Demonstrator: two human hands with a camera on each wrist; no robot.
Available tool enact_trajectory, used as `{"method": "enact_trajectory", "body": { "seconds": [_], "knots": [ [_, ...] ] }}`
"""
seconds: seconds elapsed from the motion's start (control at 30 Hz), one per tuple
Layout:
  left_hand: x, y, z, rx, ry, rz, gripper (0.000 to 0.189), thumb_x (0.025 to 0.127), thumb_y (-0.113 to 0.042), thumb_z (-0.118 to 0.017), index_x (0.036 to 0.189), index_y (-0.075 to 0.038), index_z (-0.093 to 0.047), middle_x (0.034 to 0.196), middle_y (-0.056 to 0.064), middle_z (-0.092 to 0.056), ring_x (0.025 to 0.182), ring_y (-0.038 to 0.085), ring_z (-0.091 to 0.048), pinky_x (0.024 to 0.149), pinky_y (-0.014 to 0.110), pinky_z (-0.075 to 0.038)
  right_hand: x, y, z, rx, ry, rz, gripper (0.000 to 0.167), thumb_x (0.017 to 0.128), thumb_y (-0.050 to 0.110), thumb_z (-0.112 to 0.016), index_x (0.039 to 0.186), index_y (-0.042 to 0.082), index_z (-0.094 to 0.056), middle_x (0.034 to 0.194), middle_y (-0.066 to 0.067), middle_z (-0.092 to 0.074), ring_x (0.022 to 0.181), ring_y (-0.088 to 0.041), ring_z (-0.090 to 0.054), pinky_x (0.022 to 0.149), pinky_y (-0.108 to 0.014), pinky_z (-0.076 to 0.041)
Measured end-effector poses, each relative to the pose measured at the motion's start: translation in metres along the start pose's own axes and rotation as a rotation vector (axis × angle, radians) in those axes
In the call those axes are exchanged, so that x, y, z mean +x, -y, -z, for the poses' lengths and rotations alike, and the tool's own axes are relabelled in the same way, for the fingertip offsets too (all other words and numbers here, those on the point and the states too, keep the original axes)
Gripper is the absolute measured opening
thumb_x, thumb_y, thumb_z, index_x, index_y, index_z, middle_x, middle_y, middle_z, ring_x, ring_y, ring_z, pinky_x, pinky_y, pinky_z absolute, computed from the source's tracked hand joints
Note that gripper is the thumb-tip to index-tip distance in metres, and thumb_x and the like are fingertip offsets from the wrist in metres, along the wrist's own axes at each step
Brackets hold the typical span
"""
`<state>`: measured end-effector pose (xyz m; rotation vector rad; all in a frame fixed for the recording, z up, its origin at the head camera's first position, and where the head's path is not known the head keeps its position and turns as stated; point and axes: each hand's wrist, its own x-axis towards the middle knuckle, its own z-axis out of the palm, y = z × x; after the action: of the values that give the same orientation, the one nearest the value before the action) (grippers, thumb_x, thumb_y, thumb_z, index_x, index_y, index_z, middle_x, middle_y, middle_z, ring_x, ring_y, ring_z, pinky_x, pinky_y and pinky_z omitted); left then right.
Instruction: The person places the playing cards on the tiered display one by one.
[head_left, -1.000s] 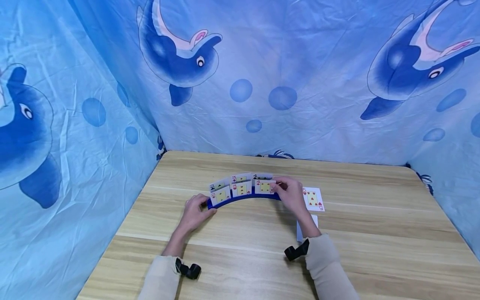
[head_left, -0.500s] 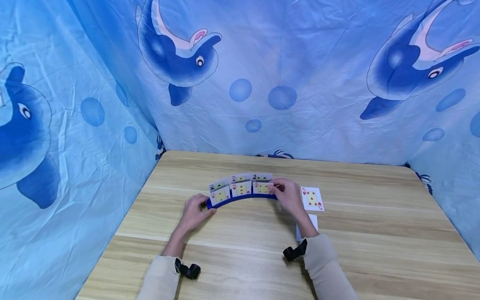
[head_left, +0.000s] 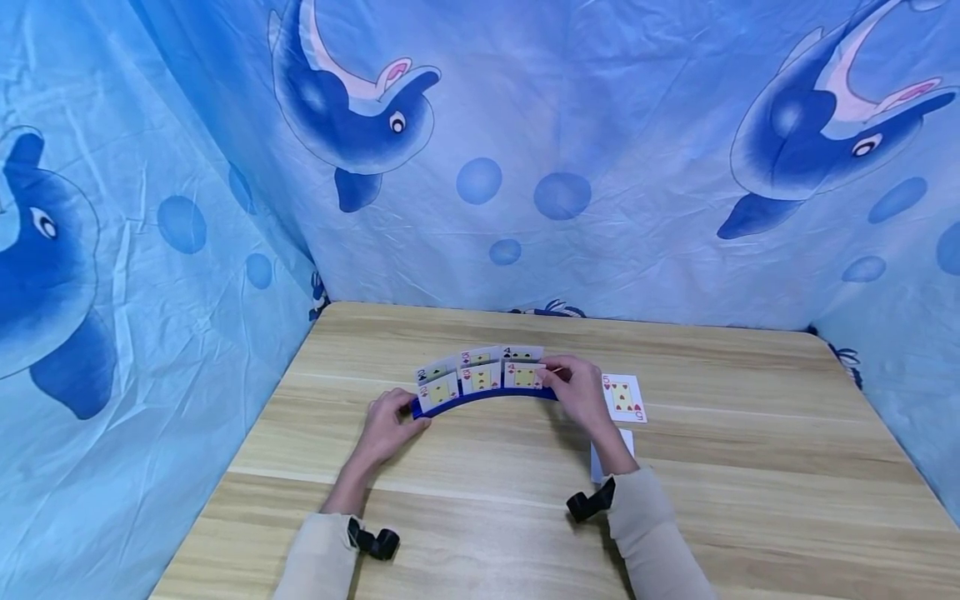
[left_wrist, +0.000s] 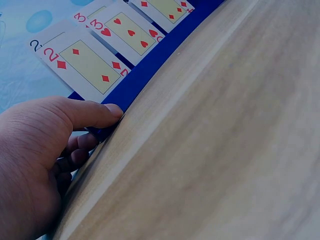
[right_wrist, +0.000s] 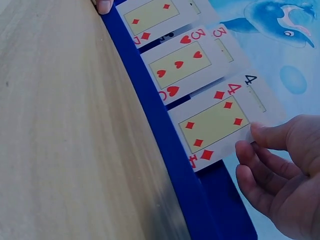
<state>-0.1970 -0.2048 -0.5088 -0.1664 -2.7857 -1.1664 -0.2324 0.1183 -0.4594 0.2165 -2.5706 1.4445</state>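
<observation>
A curved blue card holder (head_left: 480, 396) stands on the table with two rows of playing cards. The front row has the two of diamonds (left_wrist: 87, 67), the three of hearts (right_wrist: 180, 65) and the four of diamonds (right_wrist: 212, 125). Behind them show a black two (head_left: 435, 369), a red three (head_left: 480, 357) and a black four (head_left: 522, 353), partly covered. With thumb on the front and fingers behind, my left hand (head_left: 388, 425) grips the holder's left end. My right hand (head_left: 581, 393) pinches the upper right edge of the four of diamonds, whose lower edge meets the holder.
The five of hearts (head_left: 624, 398) lies face up on the wooden table (head_left: 480, 500), right of my right hand. Another white card (head_left: 628, 446) lies partly under my right forearm. Blue dolphin-print cloth (head_left: 525, 125) hangs behind and to the sides.
The four of diamonds shifts slightly left and down with my right hand, mostly in the first half second. My left hand stays at the holder's end.
</observation>
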Motion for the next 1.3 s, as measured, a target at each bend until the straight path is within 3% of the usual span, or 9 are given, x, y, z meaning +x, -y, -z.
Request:
{"method": "enact_trajectory", "body": {
  "seconds": [0.53, 0.9, 1.3],
  "knots": [
    [0.001, 0.001, 0.0, 0.0, -0.001, 0.006, 0.035, 0.08, -0.014, -0.082, 0.111, -0.001, -0.072, 0.111, 0.013, -0.072, 0.105, 0.03, -0.061, 0.098, 0.045, -0.035, -0.003, 0.009, 0.013, -0.021, -0.035, 0.081, 0.02, 0.092, 0.017, -0.072, 0.109, 0.007, -0.076, 0.102, -0.013, -0.077, 0.086, -0.023, -0.072, 0.073, -0.02, -0.053],
    [0.002, 0.001, 0.0, 0.006, 0.005, 0.002, 0.036, 0.081, -0.015, -0.081, 0.113, -0.001, -0.071, 0.112, 0.014, -0.072, 0.107, 0.031, -0.06, 0.098, 0.046, -0.036, -0.006, 0.013, 0.032, -0.059, -0.047, 0.078, 0.022, 0.091, 0.014, -0.072, 0.112, 0.006, -0.075, 0.105, -0.014, -0.076, 0.09, -0.026, -0.073, 0.081, -0.04, -0.059],
    [0.001, 0.001, 0.0, 0.001, 0.004, -0.002, 0.036, 0.081, -0.015, -0.081, 0.113, -0.001, -0.071, 0.111, 0.013, -0.071, 0.105, 0.03, -0.06, 0.098, 0.046, -0.036, -0.012, 0.01, 0.058, -0.08, -0.079, 0.078, 0.023, 0.091, 0.014, -0.073, 0.113, 0.006, -0.074, 0.107, -0.015, -0.075, 0.09, -0.028, -0.073, 0.076, -0.021, -0.053]
  ]
}}
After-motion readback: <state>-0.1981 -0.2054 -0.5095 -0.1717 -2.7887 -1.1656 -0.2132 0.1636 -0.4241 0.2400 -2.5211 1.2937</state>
